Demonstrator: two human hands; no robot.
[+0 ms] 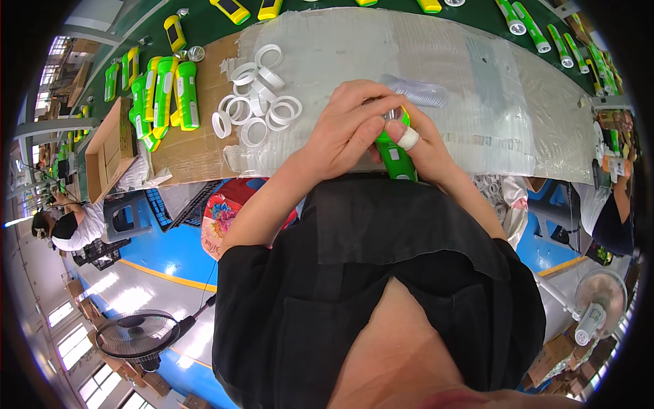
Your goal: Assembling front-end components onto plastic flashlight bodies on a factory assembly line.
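A green flashlight with a yellow edge is held close to my body at the table's front edge, its head pointing away from me. My right hand wraps round the head end, and its thumb wears a white band. From the other side my left hand closes over the head, fingers pressed across its front, so most of the front is hidden. Just beyond my hands lies a row of nested clear plastic discs. Loose white rings are heaped to the left of my left hand.
Several green and yellow flashlights are piled at the left beside an open cardboard box. More flashlights line the green surface along the back. Plastic-covered cardboard covers the worktop. Fans stand behind me, and other people sit at both sides.
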